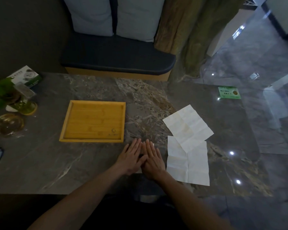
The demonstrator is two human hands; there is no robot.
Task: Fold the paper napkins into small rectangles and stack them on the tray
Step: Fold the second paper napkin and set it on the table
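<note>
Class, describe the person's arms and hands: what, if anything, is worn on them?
Both forearms are bare as far as the view shows: no sleeves, watch or bracelet visible. The left hand and right hand wear no gloves; no rings can be made out in the dim light.

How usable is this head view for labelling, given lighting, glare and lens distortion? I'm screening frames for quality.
Head view: dim overall, though the two unfolded napkins and wooden tray stand out clearly; bright point glare dots the glossy floor and the table at right; wide-angle distortion bends the table's edges; both hands are sharp enough, pressed flat side by side, hiding whatever lies beneath; the left-edge clutter is murky.
</note>
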